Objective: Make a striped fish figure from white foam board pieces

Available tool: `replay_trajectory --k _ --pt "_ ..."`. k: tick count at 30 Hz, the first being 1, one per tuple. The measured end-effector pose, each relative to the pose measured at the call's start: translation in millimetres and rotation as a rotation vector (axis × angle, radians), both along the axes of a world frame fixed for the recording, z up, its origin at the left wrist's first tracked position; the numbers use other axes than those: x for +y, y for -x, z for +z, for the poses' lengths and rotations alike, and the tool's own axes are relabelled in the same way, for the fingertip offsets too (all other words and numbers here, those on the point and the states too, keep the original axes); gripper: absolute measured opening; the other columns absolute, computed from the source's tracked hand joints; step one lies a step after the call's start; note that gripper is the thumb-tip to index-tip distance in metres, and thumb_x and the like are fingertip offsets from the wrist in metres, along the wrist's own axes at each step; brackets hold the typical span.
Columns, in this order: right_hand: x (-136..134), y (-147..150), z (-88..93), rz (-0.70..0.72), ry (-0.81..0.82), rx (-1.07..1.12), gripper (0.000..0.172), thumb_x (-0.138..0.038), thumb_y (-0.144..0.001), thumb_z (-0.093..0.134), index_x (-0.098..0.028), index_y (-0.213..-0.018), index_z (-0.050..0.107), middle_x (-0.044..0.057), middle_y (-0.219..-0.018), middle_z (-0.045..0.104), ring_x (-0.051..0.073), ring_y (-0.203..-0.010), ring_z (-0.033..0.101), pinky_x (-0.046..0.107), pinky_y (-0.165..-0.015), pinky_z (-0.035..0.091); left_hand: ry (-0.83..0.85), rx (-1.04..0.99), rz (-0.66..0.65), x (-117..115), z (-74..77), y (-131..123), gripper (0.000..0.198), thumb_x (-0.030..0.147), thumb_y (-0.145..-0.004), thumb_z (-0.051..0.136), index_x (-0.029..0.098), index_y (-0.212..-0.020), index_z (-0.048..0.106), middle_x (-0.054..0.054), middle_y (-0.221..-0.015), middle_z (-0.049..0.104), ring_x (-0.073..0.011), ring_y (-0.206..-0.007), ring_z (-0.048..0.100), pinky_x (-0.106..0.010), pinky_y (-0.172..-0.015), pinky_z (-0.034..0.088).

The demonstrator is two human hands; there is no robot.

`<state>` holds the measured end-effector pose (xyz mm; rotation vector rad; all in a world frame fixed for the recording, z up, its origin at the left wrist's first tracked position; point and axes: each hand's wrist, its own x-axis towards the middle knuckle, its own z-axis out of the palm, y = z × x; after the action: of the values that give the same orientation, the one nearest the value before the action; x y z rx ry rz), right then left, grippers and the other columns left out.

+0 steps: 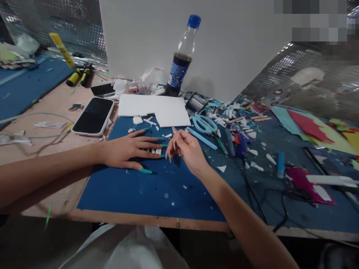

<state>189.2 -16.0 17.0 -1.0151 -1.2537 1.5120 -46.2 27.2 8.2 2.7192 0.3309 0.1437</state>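
My left hand [126, 149] lies flat on the blue mat [126, 190], fingers spread, with small white pieces [157, 151] showing between and beyond its fingers. To its right, my right hand [185, 147] is raised a little over the mat, its fingers curled together near the left fingertips; what they hold, if anything, is too small to tell. A white board [157, 106] with a cut-out corner lies just beyond both hands. Light blue scissors [204, 123] and a light blue stick [201, 138] rest beside my right hand.
A phone [93, 116] lies at the left. Behind the board stands a tilted cola bottle [179, 65]. White scraps [227, 112], a blue glue gun [241, 144] with its cable and coloured sheets [311, 127] are on the right. Yellow-handled tools [80, 76] lie back left.
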Motion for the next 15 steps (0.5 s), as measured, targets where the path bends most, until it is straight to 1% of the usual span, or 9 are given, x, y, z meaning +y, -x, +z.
replay_trajectory --k 5,8,10,13,14,15 --pt "-2.5 1.9 6.2 0.005 -0.089 -0.005 0.031 -0.041 -0.091 0.052 -0.021 -0.067 0.046 -0.006 -0.058 0.049 0.007 -0.044 0.049 0.024 -0.043 0.040 0.030 0.006 0.011 0.0 1.3 -1.0 0.050 0.048 -0.094 0.044 0.037 -0.142 0.037 0.000 -0.152 0.033 -0.0271 -0.143 0.024 -0.052 -0.117 -0.002" --pt "-0.8 -2.9 10.0 -0.059 -0.147 -0.016 0.031 -0.040 -0.091 0.051 -0.022 -0.067 0.044 -0.006 -0.057 0.045 0.007 -0.043 0.042 0.025 -0.044 0.037 0.032 0.011 0.019 0.0 0.6 -0.5 0.049 0.048 -0.095 0.044 0.038 -0.142 0.036 0.001 -0.152 0.033 -0.0271 -0.143 0.024 -0.053 -0.117 -0.005" --pt "4.2 -11.9 11.6 -0.170 -0.206 -0.080 0.031 -0.042 -0.091 0.050 -0.023 -0.068 0.041 -0.006 -0.057 0.043 0.008 -0.043 0.040 0.026 -0.045 0.037 0.029 0.024 0.030 -0.1 0.2 0.0 0.048 0.048 -0.095 0.043 0.038 -0.142 0.037 0.002 -0.152 0.032 -0.0268 -0.143 0.023 -0.052 -0.117 -0.007" --pt "16.0 -32.7 12.4 -0.459 -0.374 -0.210 0.030 -0.044 -0.092 0.047 -0.025 -0.070 0.039 -0.005 -0.055 0.040 0.009 -0.045 0.041 0.026 -0.045 0.037 0.025 0.047 0.032 -0.4 0.6 0.2 0.048 0.050 -0.097 0.037 0.036 -0.142 0.037 0.003 -0.153 0.030 -0.0261 -0.144 0.022 -0.051 -0.116 -0.010" --pt "19.7 -39.5 12.3 -0.552 -0.447 -0.241 0.029 -0.043 -0.091 0.049 -0.025 -0.070 0.040 -0.006 -0.054 0.040 0.009 -0.044 0.041 0.026 -0.044 0.036 0.025 0.048 0.031 -0.5 0.9 0.1 0.048 0.050 -0.097 0.036 0.035 -0.142 0.038 0.003 -0.153 0.030 -0.0261 -0.144 0.022 -0.050 -0.117 -0.010" --pt "22.5 -45.3 12.1 -0.616 -0.508 -0.277 0.026 -0.042 -0.089 0.052 -0.025 -0.071 0.043 -0.006 -0.053 0.040 0.009 -0.043 0.041 0.026 -0.044 0.036 0.027 0.048 0.032 -0.5 1.1 -0.1 0.048 0.051 -0.097 0.035 0.035 -0.142 0.038 0.003 -0.153 0.030 -0.0261 -0.144 0.022 -0.050 -0.117 -0.009"
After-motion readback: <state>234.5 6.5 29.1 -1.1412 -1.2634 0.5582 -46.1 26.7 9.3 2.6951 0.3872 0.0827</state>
